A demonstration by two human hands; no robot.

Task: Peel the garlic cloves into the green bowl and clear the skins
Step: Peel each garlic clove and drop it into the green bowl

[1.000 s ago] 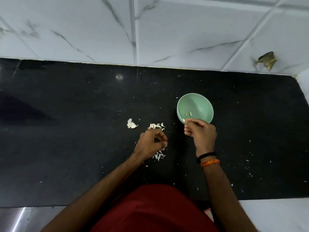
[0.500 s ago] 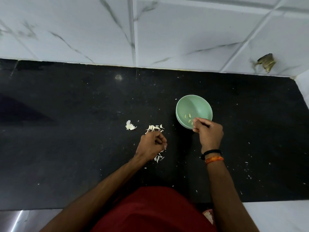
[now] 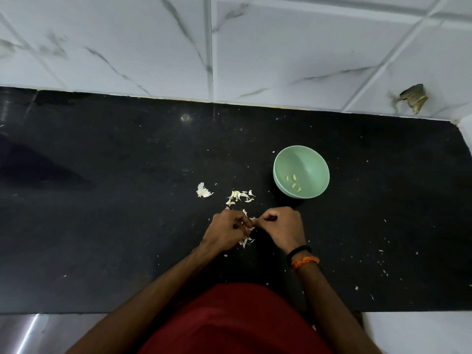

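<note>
The green bowl (image 3: 316, 159) stands on the black counter and holds several small peeled cloves (image 3: 293, 182). My left hand (image 3: 227, 232) and my right hand (image 3: 282, 227) meet just in front of the bowl, fingers curled, pinching a small garlic clove (image 3: 251, 218) between them; the clove is mostly hidden. Loose white skins (image 3: 240, 194) lie just beyond my hands, more skins (image 3: 245, 241) lie under my left hand, and a garlic piece (image 3: 203, 191) sits further left.
The black counter (image 3: 102, 200) ends at a white marble-tiled wall (image 3: 229, 47) behind. White specks are scattered over the counter's right side (image 3: 383, 269). A broken patch (image 3: 415, 98) marks the wall at the upper right. My red shirt (image 3: 229, 323) fills the bottom.
My right hand has come back from the bowl's rim to meet my left hand. One more clove lies in the bowl than a second ago.
</note>
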